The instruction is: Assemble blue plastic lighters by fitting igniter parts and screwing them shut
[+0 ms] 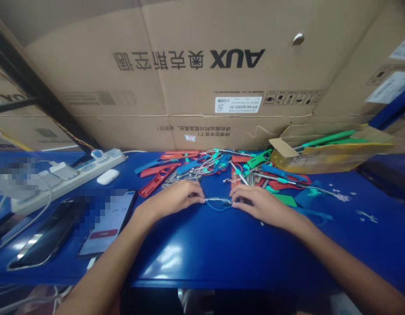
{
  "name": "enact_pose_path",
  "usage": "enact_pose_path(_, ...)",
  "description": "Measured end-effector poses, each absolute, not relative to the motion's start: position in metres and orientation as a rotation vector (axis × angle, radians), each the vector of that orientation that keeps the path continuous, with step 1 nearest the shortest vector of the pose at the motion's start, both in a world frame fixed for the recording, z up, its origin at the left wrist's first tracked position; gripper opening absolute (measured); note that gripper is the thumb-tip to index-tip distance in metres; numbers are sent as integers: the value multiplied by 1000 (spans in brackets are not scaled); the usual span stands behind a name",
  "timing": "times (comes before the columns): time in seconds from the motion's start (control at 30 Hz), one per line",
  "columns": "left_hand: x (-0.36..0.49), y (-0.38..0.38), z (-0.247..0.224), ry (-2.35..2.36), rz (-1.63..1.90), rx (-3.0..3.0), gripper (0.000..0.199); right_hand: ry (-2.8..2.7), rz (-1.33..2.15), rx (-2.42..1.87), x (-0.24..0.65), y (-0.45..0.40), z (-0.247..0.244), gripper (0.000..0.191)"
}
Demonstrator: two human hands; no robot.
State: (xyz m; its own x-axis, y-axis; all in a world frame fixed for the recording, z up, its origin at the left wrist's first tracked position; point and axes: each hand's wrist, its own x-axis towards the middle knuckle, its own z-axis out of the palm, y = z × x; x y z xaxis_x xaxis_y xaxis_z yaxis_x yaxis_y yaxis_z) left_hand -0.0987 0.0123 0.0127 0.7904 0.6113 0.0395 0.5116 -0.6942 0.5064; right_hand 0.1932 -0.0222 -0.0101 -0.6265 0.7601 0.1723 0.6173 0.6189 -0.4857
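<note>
Thin white wires (218,200) stretch between my two hands, just above the blue table. My left hand (186,194) pinches their left end between thumb and fingertips. At the right end, my right hand (253,200) has its thumb and fingers closed on the wires. A blue plastic loop-shaped piece (218,208) shows right below the wires, between the hands; whether it is held too cannot be made out. Behind the hands lies a pile of red, blue and green plastic casings (189,165) with metal tubes and wires.
A cardboard box (333,158) with green parts stands at the back right. White scraps (366,215) lie at the right. On the left are two phones (47,234), a power strip (71,177) and a white case (108,176). A large carton (189,87) stands behind the blue table (202,253).
</note>
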Motion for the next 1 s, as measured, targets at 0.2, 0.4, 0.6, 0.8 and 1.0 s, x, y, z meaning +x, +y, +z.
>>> enact_pose_path(0.2, -100, 10, 11, 932, 271, 2572, 26, -2483, 553, -1104, 192, -22, -8, 11)
enact_pose_path(0.4, -100, 6, 15, 1007, 216, 2587, 19, -2482, 533, -1109, 192, -23, -7, 9)
enact_pose_path(0.6, -103, 6, 18, 986, 187, 2626, 20, -2509, 458, -1106, 191, -26, -5, 8)
enact_pose_path(0.8, -102, 5, 17, 984, 189, 2648, 22, -2481, 418, -1033, 189, -26, -9, 7)
enact_pose_path(1.0, -101, 6, 16, 981, 197, 2647, 24, -2440, 511, -994, 190, -25, -16, 7)
